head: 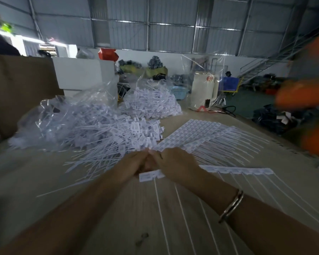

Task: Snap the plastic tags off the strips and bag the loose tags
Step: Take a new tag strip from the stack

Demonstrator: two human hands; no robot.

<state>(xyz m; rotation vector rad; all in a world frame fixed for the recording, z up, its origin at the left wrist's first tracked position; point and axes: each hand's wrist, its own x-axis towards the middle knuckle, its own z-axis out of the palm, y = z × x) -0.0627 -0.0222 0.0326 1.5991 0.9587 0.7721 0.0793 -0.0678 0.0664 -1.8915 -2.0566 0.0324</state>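
Two hands meet at the near end of a white tag strip (234, 170) on the desk (118, 208): the left hand (134, 166) and right hand (175, 163) both pinch it, fingers curled. Beyond the strip, more strips (201, 133) lie fanned. Left of those, a clear plastic bag (66, 115) holds loose tags (109, 137) spilling from its mouth.

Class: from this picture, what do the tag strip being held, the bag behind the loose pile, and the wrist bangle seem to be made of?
Tag strip: likely matte white plastic, with thin moulded tails.
Bag: clear glossy plastic film; crinkles, shows tags through.
Bangle: probably metal, judging by its shiny rim.
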